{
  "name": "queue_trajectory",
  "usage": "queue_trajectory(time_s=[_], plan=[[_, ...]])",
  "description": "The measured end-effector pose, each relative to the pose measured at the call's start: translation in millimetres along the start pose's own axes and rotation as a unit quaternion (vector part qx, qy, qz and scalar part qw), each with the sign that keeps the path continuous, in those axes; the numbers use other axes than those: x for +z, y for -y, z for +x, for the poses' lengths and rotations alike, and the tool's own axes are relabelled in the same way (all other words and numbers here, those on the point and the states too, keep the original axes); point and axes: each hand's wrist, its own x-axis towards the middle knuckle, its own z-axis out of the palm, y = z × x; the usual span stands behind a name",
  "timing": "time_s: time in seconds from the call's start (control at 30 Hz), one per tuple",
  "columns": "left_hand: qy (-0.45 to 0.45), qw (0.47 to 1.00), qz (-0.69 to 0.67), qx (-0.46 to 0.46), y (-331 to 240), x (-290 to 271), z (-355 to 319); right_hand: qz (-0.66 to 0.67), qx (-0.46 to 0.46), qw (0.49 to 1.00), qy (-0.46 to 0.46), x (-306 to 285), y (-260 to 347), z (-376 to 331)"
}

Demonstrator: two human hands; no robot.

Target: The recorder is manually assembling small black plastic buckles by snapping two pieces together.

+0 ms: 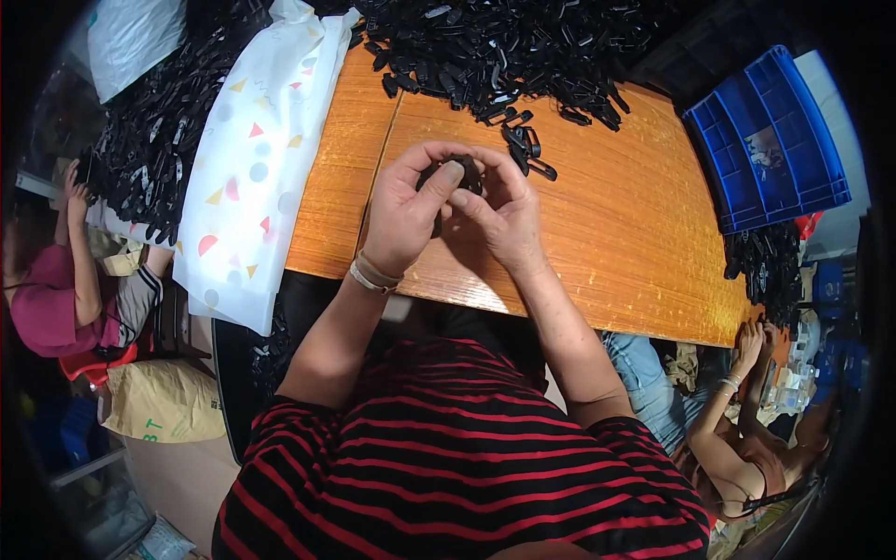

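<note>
Above the near part of the brown wooden table [635, 215], my left hand [403, 213] and my right hand [509, 219] meet with fingers curled. Between them they grip a small black piece [467, 170], both thumbs pressing over it. My fingers cover most of it, so its full shape is hidden. Just beyond my right hand lie a few loose black slotted pieces [532, 154], long and narrow with rounded ends. Farther back, a large heap of similar black pieces [504, 56] covers the table's far side.
A white patterned plastic sheet [247, 168] drapes over the table's left side, beside another black heap [159, 140]. At the right stands a blue plastic crate [770, 140], with more black pieces [763, 266] below it. People sit at left [65, 294] and right [733, 457], hands raised. A paper sack [163, 401] is lower left.
</note>
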Motion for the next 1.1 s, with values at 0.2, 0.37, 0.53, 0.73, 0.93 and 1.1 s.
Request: queue_trajectory(time_s=[0.2,0.37,0.53,0.73,0.93,1.1], plan=[[-0.003,0.999,-0.052,-0.002,-5.3,-6.6,-8.1,0.028,-0.008,0.999,-0.019,24.7,-4.3,-9.8],[-0.094,0.994,0.007,-0.059,-21.6,-25.7,-36.5,0.037,0.064,0.995,0.062,50.9,-15.3,-17.2],[-0.120,0.958,0.187,-0.184,-36.7,-87.6,-121.0,-0.301,0.026,0.924,0.233,12.7,-8.6,4.1],[-0.186,0.729,0.606,-0.257,-5.7,-198.7,-243.7,-0.672,-0.040,0.739,-0.028,-75.6,-18.4,88.5],[-0.273,0.675,0.608,-0.317,53.4,-275.5,-291.6,-0.724,-0.029,0.689,0.019,-65.7,-36.8,118.2],[-0.117,0.654,0.660,-0.351,40.3,-262.0,-281.5,-0.691,-0.021,0.705,0.156,-47.0,-14.7,97.8]])
